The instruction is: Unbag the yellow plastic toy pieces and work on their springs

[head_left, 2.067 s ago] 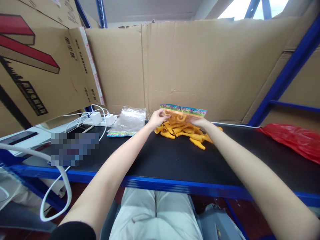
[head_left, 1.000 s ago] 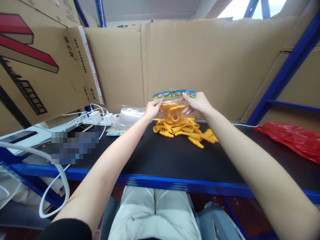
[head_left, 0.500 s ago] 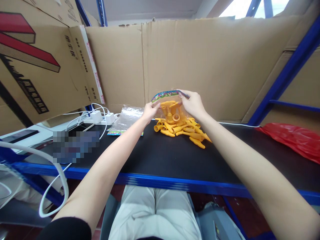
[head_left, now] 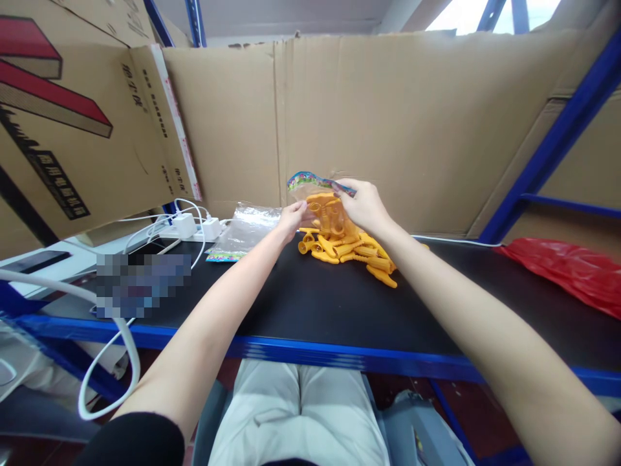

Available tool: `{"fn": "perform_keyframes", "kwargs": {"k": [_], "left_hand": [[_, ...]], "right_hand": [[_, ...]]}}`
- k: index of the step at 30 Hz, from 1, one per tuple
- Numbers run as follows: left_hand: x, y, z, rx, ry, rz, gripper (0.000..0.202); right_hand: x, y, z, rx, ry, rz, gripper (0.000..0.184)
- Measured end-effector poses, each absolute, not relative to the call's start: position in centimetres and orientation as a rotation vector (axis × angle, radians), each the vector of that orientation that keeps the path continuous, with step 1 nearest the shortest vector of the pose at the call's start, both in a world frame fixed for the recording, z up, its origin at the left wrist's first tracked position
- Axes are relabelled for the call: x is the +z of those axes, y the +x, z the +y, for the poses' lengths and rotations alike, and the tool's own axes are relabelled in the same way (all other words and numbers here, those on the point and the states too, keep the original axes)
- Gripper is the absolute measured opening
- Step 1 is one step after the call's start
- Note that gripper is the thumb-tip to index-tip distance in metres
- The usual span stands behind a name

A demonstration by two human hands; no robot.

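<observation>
A clear plastic bag [head_left: 305, 179] with a colourful printed top strip is held up over the table, with several orange-yellow plastic pieces [head_left: 327, 210] showing through it. My right hand [head_left: 363, 204] is closed on the bag's upper right side, by the strip. On the left side, my left hand [head_left: 292, 219] pinches the bag below the strip; part of its grip is hidden. Beneath and in front of the bag lies a loose pile of similar orange-yellow pieces [head_left: 356, 249], some tube-shaped and some with wing-like ends.
Another clear bag [head_left: 247, 228] lies flat left of the pile. Further left are white chargers with cables [head_left: 184, 225] and a phone [head_left: 36, 261]. A red plastic bag [head_left: 563, 265] lies at the right. Cardboard [head_left: 388, 129] walls the back; a blue rail [head_left: 339, 355] edges the front.
The bag's top strip has shifted left and tilted, its right end lower. My right hand has moved slightly left with it, while my left hand stays nearly in place.
</observation>
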State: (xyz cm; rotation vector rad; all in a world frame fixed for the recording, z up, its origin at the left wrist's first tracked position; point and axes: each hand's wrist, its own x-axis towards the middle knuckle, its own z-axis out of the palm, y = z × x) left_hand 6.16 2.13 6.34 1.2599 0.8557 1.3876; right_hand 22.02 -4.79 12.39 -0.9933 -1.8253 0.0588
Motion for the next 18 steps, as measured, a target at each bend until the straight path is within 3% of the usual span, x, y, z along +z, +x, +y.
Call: {"fn": "perform_keyframes", "kwargs": {"k": [13,18], "left_hand": [[8.0,4.7,1.8,1.362,1.347,0.962,0.032],[7.0,4.8,1.4,1.268,1.400,0.941,0.053]], "right_hand": [[13.9,21.2,-4.0,0.453,-0.937,-1.668,0.045],[14.7,21.7,-2.7,0.517,-0.959,-1.523,0.044]]}}
